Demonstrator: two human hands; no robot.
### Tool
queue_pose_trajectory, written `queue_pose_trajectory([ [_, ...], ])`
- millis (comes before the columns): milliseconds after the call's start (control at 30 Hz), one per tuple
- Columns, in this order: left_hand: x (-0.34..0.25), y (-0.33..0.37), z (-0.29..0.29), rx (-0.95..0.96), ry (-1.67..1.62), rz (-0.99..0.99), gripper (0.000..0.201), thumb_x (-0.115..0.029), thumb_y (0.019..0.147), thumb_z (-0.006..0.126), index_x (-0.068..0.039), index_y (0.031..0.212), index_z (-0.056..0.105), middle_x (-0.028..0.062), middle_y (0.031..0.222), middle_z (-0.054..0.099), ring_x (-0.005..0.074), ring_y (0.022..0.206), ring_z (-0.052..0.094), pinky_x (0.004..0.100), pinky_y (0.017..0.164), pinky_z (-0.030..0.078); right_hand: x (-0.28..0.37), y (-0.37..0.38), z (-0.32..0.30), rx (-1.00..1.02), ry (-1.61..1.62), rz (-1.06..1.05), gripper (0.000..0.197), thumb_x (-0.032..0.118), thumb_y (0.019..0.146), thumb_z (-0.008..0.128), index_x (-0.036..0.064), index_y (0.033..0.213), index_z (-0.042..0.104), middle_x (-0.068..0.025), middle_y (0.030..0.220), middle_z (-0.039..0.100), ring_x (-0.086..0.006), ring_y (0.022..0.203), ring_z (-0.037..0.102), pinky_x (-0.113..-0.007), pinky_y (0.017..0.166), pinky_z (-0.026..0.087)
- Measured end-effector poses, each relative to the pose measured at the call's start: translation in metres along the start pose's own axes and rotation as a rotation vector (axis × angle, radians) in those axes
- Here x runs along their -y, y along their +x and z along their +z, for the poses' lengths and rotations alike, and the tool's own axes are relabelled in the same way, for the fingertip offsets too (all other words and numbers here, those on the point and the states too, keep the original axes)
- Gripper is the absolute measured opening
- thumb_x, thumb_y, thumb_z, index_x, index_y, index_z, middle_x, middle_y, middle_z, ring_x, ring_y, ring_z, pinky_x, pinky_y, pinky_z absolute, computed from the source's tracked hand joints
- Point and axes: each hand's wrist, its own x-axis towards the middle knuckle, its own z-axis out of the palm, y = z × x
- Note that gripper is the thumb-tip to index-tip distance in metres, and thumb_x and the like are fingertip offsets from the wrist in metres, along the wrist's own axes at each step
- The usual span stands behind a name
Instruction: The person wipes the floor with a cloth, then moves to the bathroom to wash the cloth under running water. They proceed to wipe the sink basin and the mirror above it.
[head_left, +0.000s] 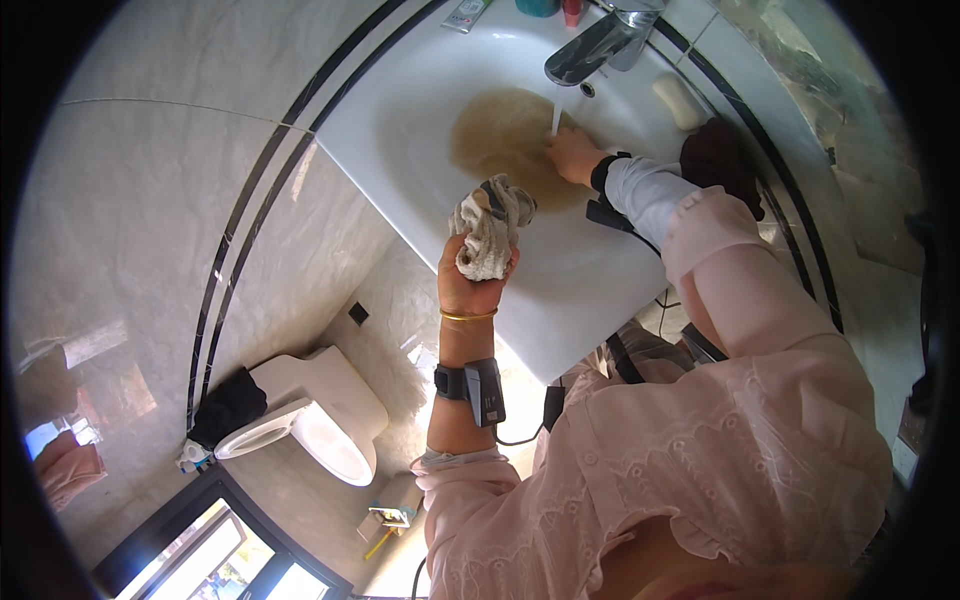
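My left hand (472, 290) is closed around a bunched, wet-looking cloth (487, 228), off-white with dark patches. It holds the cloth above the near left rim of a white washbasin (410, 130). Murky brown water (495, 125) lies in the bowl. My right hand (574, 156) reaches into that water, beside the thin stream (557, 110) running from the chrome tap (590, 50). The water and the angle hide its fingertips, so whether it grips anything cannot be made out.
A pale bar of soap (678, 102) and a dark brown cloth (722, 165) lie along the basin's right side. A tube (466, 14) sits on the far rim. Lower left stands a toilet (320, 410) with its lid up and a black cloth (230, 408) on it.
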Motion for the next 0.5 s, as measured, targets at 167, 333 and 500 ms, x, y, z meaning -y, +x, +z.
queue_pose_trajectory([
  [167, 0.002, 0.003, 0.002, -0.026, 0.016, -0.018, 0.035, -0.021, 0.082, 0.050, -0.008, 0.115, 0.050, 0.0115, 0.113, 0.053, 0.0298, 0.101, 0.051, 0.0417, 0.075, 0.047, 0.007, 0.014, -0.001, 0.067, -0.108, 0.038, 0.024, 0.013, 0.080, 0.051, 0.0093, 0.099, 0.065, -0.0082, 0.102, 0.057, -0.0260, 0.097, 0.053, -0.041, 0.076, 0.043],
  [333, 0.003, 0.004, 0.007, -0.037, 0.042, -0.031, 0.034, -0.020, 0.081, 0.052, -0.011, 0.114, 0.050, 0.0077, 0.108, 0.056, 0.0261, 0.097, 0.054, 0.0427, 0.076, 0.046, 0.006, 0.024, 0.013, 0.038, -0.116, -0.135, 0.020, 0.013, 0.080, 0.052, 0.0086, 0.093, 0.066, -0.0083, 0.095, 0.060, -0.0257, 0.092, 0.057, -0.040, 0.072, 0.046],
  [500, 0.003, 0.005, 0.010, -0.051, 0.029, -0.045, 0.036, -0.020, 0.080, 0.053, -0.011, 0.115, 0.050, 0.0077, 0.110, 0.055, 0.0261, 0.098, 0.053, 0.0435, 0.076, 0.045, 0.013, 0.031, 0.032, -0.234, -0.001, 0.078, 0.017, 0.011, 0.080, 0.052, 0.0087, 0.090, 0.066, -0.0091, 0.084, 0.064, -0.0257, 0.081, 0.062, -0.037, 0.064, 0.048],
])
